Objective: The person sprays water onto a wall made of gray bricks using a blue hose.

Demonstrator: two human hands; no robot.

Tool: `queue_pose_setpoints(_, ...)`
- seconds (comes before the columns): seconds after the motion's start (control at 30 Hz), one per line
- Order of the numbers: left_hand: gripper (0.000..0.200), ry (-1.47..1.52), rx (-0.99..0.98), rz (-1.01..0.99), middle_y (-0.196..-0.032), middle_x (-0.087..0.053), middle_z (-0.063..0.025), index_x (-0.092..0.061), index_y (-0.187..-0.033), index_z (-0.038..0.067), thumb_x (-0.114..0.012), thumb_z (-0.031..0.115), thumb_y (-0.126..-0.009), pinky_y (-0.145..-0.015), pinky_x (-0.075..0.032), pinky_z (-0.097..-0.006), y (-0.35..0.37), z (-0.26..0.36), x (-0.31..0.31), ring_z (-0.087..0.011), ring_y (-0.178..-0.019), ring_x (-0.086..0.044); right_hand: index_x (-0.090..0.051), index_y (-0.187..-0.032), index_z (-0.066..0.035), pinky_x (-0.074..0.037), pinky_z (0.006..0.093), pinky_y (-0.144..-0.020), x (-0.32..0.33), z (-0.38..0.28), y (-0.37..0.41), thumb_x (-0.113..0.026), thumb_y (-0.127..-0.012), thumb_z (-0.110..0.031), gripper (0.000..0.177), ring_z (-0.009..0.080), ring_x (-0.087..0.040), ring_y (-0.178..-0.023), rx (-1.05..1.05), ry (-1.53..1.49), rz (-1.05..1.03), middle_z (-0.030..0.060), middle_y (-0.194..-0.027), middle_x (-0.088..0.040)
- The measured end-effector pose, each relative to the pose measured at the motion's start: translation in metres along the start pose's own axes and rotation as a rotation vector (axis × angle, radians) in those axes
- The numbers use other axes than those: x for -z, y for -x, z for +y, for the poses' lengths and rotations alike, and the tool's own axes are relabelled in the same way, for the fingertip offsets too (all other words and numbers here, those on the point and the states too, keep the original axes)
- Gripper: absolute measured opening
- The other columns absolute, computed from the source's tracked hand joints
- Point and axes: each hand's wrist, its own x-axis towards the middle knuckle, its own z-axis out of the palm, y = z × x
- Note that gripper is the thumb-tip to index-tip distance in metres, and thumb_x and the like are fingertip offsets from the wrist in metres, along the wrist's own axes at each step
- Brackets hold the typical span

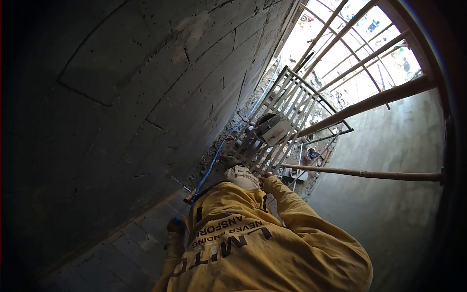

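Note:
My torso in a yellow printed shirt (228, 233) fills the lower middle. Low on the left, my left hand (176, 225) hangs beside my body, its fingers closed round a small blue object (177, 221) whose kind I cannot make out. My right hand (265, 180) is by my waist, against a beige printed cloth (242, 176); its fingers are mostly hidden, so its grip does not show. Beyond my waist stands a slatted scaffold platform (302, 104) with a green metal frame. A dark tub (266, 124) and a pale board-like piece (277, 134) rest on it.
A bare block wall (160, 82) rises close on my left; a smooth plastered wall (389, 146) stands right. Wooden poles (374, 104) cross ahead and to the right. A blue hose (212, 163) runs along rubble. A bucket (310, 154) stands beyond the platform.

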Motion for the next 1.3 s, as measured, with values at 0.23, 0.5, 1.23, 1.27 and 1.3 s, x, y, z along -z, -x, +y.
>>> queue_pose_setpoints(0.23, 0.030, 0.051, 0.027, -0.003, -0.065, -0.058, -0.0155, -0.057, -0.076, 0.001, -0.070, 0.026, -0.066, -0.058, -0.046, -0.0384, -0.003, -0.006, -0.003, -0.0232, -0.056, -0.052, -0.055, -0.115, 0.000, -0.050, 0.0384, -0.056, -0.002, 0.021, -0.033, -0.061, -0.088, -0.026, 0.038, 0.0234, -0.061, -0.066, 0.046, 0.033, 0.001, 0.0141, -0.084, -0.064)
queue_pose_setpoints(0.5, 0.031, 0.073, 0.037, 0.006, -0.065, -0.059, -0.0153, -0.057, -0.075, 0.001, -0.070, 0.028, -0.067, -0.057, -0.046, -0.0384, -0.001, 0.000, -0.001, -0.0239, -0.056, -0.054, -0.056, -0.113, 0.000, -0.051, 0.0389, -0.061, -0.005, 0.026, -0.037, -0.063, -0.087, -0.027, 0.038, 0.0241, -0.063, -0.073, 0.066, 0.043, 0.033, 0.0145, -0.088, -0.065)
queue_pose_setpoints(1.23, 0.028, -0.053, -0.024, 0.013, -0.068, -0.060, -0.0183, -0.058, -0.074, 0.003, -0.069, 0.028, -0.069, -0.059, -0.046, -0.0416, -0.001, -0.006, -0.006, -0.0351, -0.063, -0.060, -0.056, -0.113, -0.002, -0.052, 0.0377, -0.065, 0.001, 0.017, -0.012, -0.061, -0.087, -0.029, 0.038, 0.0235, -0.063, -0.074, 0.039, 0.041, -0.005, 0.0141, -0.092, -0.063)
queue_pose_setpoints(1.27, 0.027, -0.070, -0.018, 0.002, -0.071, -0.062, -0.0186, -0.060, -0.076, 0.003, -0.069, 0.028, -0.070, -0.061, -0.047, -0.0412, 0.000, -0.003, -0.005, -0.0346, -0.066, -0.061, -0.055, -0.115, -0.004, -0.053, 0.0386, -0.071, 0.002, 0.017, -0.014, -0.060, -0.087, -0.029, 0.038, 0.0239, -0.063, -0.080, 0.026, 0.063, -0.014, 0.0149, -0.098, -0.063)
queue_pose_setpoints(1.3, 0.027, -0.067, -0.028, 0.001, -0.071, -0.062, -0.0186, -0.060, -0.076, 0.003, -0.069, 0.028, -0.070, -0.061, -0.047, -0.0412, -0.005, 0.001, -0.007, -0.0346, -0.066, -0.061, -0.050, -0.122, -0.008, -0.042, 0.0395, -0.085, 0.004, 0.018, -0.019, -0.058, -0.087, -0.037, 0.047, 0.0234, -0.048, -0.099, 0.048, 0.272, -0.116, 0.0137, -0.114, -0.050)
